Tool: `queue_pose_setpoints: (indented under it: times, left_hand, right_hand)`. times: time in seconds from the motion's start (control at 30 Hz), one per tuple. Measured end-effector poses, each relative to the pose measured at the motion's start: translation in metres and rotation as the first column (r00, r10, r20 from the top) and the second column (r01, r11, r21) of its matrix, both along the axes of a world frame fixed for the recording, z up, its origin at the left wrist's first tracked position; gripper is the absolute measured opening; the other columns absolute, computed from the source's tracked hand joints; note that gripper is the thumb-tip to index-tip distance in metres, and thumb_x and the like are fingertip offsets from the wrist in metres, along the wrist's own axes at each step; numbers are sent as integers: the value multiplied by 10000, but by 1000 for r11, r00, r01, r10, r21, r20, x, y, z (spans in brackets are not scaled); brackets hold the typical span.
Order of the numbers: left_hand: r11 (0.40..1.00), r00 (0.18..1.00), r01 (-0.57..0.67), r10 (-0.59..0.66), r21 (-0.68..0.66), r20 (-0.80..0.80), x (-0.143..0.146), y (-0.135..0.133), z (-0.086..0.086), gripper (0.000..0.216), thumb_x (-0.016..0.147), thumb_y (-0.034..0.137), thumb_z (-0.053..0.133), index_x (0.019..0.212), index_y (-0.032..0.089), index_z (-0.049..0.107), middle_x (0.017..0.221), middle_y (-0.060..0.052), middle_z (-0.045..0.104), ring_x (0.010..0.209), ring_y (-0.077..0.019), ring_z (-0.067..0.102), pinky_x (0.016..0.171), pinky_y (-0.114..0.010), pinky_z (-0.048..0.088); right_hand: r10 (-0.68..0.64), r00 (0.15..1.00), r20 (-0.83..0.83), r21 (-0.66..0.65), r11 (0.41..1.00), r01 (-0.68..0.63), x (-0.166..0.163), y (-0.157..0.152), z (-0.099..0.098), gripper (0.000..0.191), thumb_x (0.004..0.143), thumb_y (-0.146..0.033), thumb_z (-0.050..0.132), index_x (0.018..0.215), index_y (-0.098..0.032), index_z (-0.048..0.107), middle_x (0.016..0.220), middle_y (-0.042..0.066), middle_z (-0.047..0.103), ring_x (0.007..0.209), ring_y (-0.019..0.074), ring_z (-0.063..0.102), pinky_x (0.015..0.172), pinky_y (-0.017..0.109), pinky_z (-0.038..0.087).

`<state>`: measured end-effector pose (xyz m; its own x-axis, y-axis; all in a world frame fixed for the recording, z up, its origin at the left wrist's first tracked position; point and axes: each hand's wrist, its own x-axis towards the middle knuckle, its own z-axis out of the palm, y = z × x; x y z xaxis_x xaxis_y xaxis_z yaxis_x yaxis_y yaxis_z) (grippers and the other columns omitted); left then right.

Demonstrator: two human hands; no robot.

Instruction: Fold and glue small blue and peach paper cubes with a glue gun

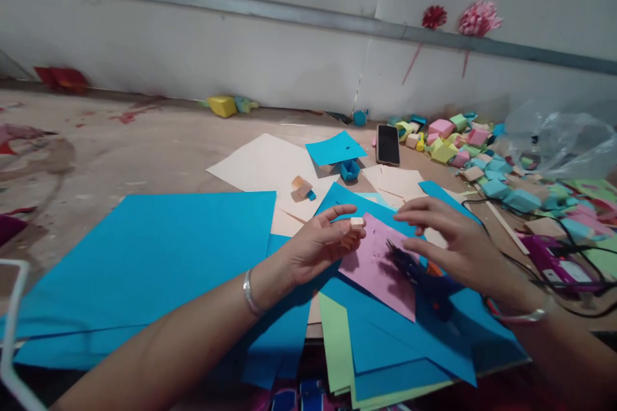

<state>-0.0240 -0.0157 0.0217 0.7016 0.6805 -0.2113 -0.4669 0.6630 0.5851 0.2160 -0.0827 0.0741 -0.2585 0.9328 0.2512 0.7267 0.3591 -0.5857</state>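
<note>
Pinches the paper piece [357,223] in the left grip [322,241], apart from the spread right grip [456,244] near the tool [418,273]. Could crush the paper piece by squeezing too hard.

From near left and right, both forearms [183,334] reach inward: left hand [321,241] pinching, right hand [448,237] palm-down, thumb apart.

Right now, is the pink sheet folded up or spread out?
Spread out: the pink sheet lies over blue paper, its broad face showing with no visible fold, though a dark tool hides part of it.
</note>
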Motion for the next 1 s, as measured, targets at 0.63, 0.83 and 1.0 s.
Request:
queue_pose_setpoints:
  times: [0.63,0.83,1.0]
  left_hand:
    - [288,305,-191,926,938,-222,-31,56,14,438,598,167,814,980,167,602,1081,-86,558,1060,-257,543,887,-397,475]
    - [328,66,123,939,937,-337,-49,89,-17,532,592,227,835,1062,158,596,1107,-101,498,1017,-266,538,915,-447,478]
    - [317,40,245,941,916,-336,-51,92,-34,456,439,285,901,798,175,643,1238,-137,433,1257,-436,323,1041,-558,348]
  right_hand:
    - [-46,845,-533,-116,993,-19,-77,40,13,133,842,-317,663,830,-197,717,860,56,744,813,208,688,771,377,544]
    - [94,950,-297,-12,995,-102,-78,47,17,104,829,-261,672,753,-196,700,738,25,701,774,185,648,783,369,502]
    - [185,936,-299,141,979,-148,-76,52,7,69,764,-195,728,731,-199,668,808,30,680,813,187,642,769,359,510]
